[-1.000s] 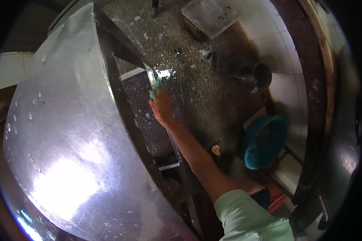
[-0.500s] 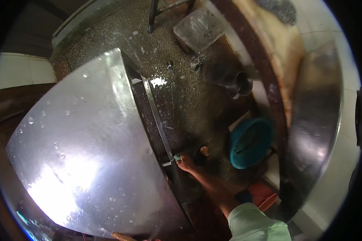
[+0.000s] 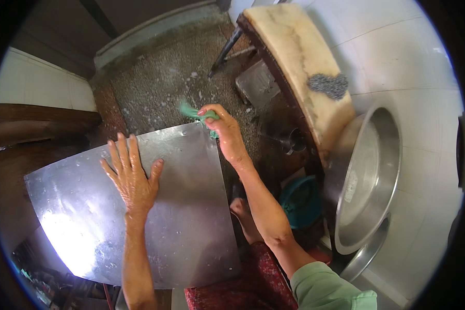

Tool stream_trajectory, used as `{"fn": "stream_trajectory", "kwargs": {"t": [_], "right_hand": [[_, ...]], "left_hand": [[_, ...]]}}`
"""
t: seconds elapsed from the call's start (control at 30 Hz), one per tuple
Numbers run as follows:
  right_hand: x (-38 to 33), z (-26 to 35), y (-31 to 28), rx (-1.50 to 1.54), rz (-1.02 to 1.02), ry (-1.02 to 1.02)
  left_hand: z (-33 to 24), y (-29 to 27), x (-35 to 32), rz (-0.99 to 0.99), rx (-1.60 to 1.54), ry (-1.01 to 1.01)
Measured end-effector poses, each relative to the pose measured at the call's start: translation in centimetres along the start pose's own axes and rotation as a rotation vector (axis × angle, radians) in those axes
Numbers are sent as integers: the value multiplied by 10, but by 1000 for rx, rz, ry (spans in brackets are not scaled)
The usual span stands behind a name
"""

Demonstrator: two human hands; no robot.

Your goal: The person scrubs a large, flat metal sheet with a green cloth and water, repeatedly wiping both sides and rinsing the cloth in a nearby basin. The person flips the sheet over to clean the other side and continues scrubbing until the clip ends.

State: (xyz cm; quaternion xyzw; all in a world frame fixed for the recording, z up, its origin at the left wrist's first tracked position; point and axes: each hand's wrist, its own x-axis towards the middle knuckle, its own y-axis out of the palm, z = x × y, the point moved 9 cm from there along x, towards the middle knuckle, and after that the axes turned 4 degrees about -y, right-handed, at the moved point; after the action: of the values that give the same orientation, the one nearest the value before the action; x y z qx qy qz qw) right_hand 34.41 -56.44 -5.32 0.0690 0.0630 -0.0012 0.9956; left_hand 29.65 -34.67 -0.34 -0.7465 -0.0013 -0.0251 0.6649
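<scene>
In front of me is a wet, shiny metal table (image 3: 186, 217) with water drops on its top. My left hand (image 3: 134, 181) lies flat on that top, palm down with the fingers spread. At the far right corner, my right hand (image 3: 223, 132) is closed round a green cloth (image 3: 207, 114). Part of the cloth trails past the fingers, smeared by motion, and another bit hangs down over the corner edge.
On the right, a marble-topped bench (image 3: 289, 46) carries a grey wire scourer (image 3: 328, 85). A large metal basin (image 3: 395, 191) leans near the tiled wall. Below stand a teal plastic tub (image 3: 305, 201) and a metal jug (image 3: 294, 140). The speckled floor (image 3: 160, 93) is wet.
My right hand has risen from low beside the table's leg to the far right corner, still gripping the cloth. My left hand has come onto the tabletop. The view has shifted.
</scene>
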Motion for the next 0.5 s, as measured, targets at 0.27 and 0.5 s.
{"fn": "stream_trajectory", "kwargs": {"t": [0.27,0.5], "right_hand": [[52,-124,32,135,459,186],[77,-401,-34,35,307,527]], "left_hand": [[11,0,5,160,168,40],[8,11,8,141,8,30]]}}
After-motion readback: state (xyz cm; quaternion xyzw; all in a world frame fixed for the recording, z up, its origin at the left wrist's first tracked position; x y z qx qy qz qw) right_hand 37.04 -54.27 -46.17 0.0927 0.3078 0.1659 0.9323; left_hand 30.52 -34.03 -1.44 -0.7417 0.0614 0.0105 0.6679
